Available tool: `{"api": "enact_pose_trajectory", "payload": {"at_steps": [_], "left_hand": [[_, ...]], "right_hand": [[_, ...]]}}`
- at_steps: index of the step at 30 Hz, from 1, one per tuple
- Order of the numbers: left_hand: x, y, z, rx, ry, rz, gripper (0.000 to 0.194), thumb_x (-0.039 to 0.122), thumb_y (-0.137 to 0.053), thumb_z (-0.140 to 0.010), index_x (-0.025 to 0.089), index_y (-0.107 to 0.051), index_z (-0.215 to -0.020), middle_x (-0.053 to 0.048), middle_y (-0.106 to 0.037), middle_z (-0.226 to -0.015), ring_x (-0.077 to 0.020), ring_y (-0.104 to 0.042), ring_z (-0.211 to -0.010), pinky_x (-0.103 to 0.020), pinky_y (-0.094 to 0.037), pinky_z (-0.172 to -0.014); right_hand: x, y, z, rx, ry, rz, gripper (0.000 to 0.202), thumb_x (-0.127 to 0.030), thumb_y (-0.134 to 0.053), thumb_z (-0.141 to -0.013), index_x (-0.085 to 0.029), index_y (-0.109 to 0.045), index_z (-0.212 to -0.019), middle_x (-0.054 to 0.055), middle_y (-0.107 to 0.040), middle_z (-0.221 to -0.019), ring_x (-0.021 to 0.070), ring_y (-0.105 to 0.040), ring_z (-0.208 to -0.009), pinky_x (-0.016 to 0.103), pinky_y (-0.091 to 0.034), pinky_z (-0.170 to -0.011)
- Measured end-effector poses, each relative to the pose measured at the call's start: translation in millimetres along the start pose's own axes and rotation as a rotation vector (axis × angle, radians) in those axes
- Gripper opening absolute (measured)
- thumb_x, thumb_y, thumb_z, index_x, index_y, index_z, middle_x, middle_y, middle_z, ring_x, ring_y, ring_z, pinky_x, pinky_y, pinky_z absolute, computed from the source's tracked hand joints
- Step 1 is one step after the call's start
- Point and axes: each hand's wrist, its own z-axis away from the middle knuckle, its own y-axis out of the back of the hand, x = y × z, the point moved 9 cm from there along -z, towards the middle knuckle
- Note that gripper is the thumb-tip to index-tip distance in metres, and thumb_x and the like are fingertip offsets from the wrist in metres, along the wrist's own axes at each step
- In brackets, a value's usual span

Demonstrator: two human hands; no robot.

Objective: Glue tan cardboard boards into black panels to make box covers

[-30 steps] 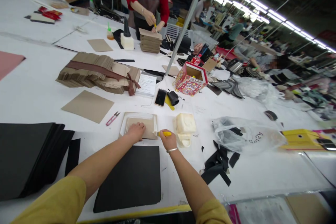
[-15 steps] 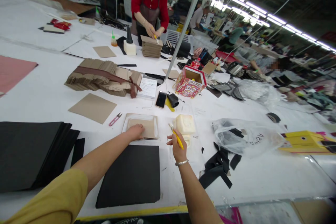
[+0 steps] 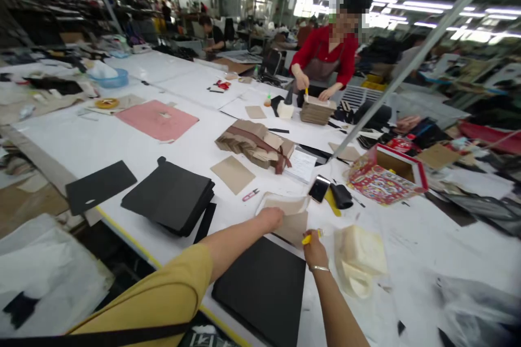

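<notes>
My left hand is closed on the left edge of a beige cardboard piece. This piece lies over the near side of a white-edged board with more beige card on it. My right hand, at the cardboard's right edge, is closed around a yellow-handled brush. Whether its fingers also touch the cardboard I cannot tell. Just below both hands lies a stack of black sheets. A cream plastic container stands to the right of the brush.
Pink thread snips, a phone and a patterned box lie beyond my hands. Further left are a black sheet stack and bundled cardboard. A co-worker in red works across the table; a metal pole slants upward.
The view has swung left. The cardboard piece has come off the white-edged board toward me with my left hand. My right hand with the brush has moved close to its right edge.
</notes>
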Motion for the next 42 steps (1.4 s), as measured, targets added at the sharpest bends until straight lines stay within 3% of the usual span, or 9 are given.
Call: {"api": "enact_pose_trajectory", "payload": {"at_steps": [6, 8, 11, 17, 23, 27, 30, 35, 42], "left_hand": [[-56.5, 83.6, 56.8, 0.411, 0.262, 0.111, 0.025, 0.02, -0.032, -0.081, 0.015, -0.053, -0.094, -0.011, -0.06, -0.095, -0.0204, -0.055, -0.092, -0.036, -0.044, -0.081], [-93.6, 100.4, 90.2, 0.683, 0.417, 0.522, 0.016, 0.023, -0.043, -0.074, 0.016, -0.053, -0.084, -0.005, -0.061, -0.081, -0.0172, -0.058, -0.079, -0.033, -0.048, -0.073], [-116.2, 86.8, 119.0, 0.834, 0.393, 1.189, 0.023, 0.025, -0.057, -0.065, 0.015, -0.053, -0.086, -0.002, -0.061, -0.081, -0.0137, -0.059, -0.071, -0.031, -0.051, -0.066], [-85.4, 39.7, 147.9, 0.694, 0.349, 1.711, 0.032, 0.021, -0.071, -0.053, 0.016, -0.055, -0.08, 0.0, -0.061, -0.079, -0.0114, -0.059, -0.068, -0.028, -0.051, -0.062], [-46.8, 19.7, 158.7, 0.479, 0.313, 1.84, 0.034, 0.018, -0.073, -0.056, 0.017, -0.055, -0.085, -0.001, -0.064, -0.085, -0.0137, -0.061, -0.074, -0.028, -0.05, -0.067], [-56.0, 15.9, 169.7, 0.435, 0.309, 1.898, 0.036, 0.038, -0.064, -0.067, 0.023, -0.053, -0.097, -0.001, -0.063, -0.091, -0.0163, -0.062, -0.078, -0.034, -0.05, -0.07], [-83.9, -2.3, 186.6, 0.451, 0.459, 1.736, 0.037, 0.046, -0.06, -0.068, 0.019, -0.055, -0.094, -0.001, -0.062, -0.077, -0.0137, -0.059, -0.066, -0.027, -0.048, -0.059], [-99.3, -48.4, 209.6, 0.243, 0.56, 1.296, 0.034, 0.043, -0.064, -0.062, 0.013, -0.061, -0.076, 0.0, -0.06, -0.063, -0.0113, -0.054, -0.056, -0.022, -0.043, -0.054], [-106.3, -57.9, 206.0, 0.2, 0.451, 0.758, 0.029, 0.042, -0.054, -0.066, 0.016, -0.066, -0.068, -0.002, -0.066, -0.066, -0.0182, -0.059, -0.067, -0.025, -0.042, -0.064]], "right_hand": [[-18.0, -7.1, -3.8, -0.104, 0.038, 0.13, 0.025, -0.009, -0.04, -0.078, -0.015, -0.048, -0.1, 0.005, -0.059, -0.066, 0.0174, -0.058, -0.061, 0.024, -0.027, -0.051], [-30.3, 7.1, 5.4, -0.039, 0.039, 0.055, 0.019, -0.013, -0.041, -0.08, -0.015, -0.049, -0.097, 0.004, -0.058, -0.064, 0.0167, -0.057, -0.06, 0.023, -0.027, -0.051], [-55.3, 27.6, 23.4, 0.108, 0.032, -0.145, 0.018, -0.03, -0.04, -0.085, -0.017, -0.047, -0.095, 0.0, -0.055, -0.063, 0.0144, -0.054, -0.057, 0.023, -0.03, -0.051], [-85.6, 36.1, 63.2, 0.328, 0.034, -0.796, 0.025, -0.043, -0.048, -0.078, -0.021, -0.039, -0.086, -0.004, -0.053, -0.067, 0.0122, -0.052, -0.058, 0.023, -0.039, -0.057], [-74.2, 45.4, 92.7, 0.375, 0.008, -1.046, 0.03, -0.037, -0.058, -0.072, -0.022, -0.036, -0.085, -0.009, -0.044, -0.058, 0.0095, -0.045, -0.053, 0.022, -0.039, -0.057], [-52.5, 59.0, 117.7, 0.362, 0.009, -1.156, 0.03, -0.035, -0.059, -0.072, -0.022, -0.037, -0.087, -0.009, -0.045, -0.06, 0.0079, -0.043, -0.053, 0.02, -0.036, -0.054], [-29.6, 59.2, 141.4, 0.293, 0.005, -1.137, 0.03, -0.035, -0.06, -0.073, -0.022, -0.038, -0.089, -0.007, -0.049, -0.063, 0.0085, -0.045, -0.056, 0.021, -0.038, -0.057], [8.9, 28.7, 180.0, 0.171, -0.045, -0.927, 0.029, -0.04, -0.057, -0.076, -0.021, -0.039, -0.088, -0.003, -0.055, -0.067, 0.0123, -0.052, -0.061, 0.025, -0.042, -0.061], [26.2, -3.4, 188.5, 0.225, -0.085, -0.464, 0.027, -0.046, -0.044, -0.08, -0.02, -0.042, -0.086, 0.0, -0.056, -0.069, 0.0145, -0.055, -0.058, 0.025, -0.04, -0.057]]}}
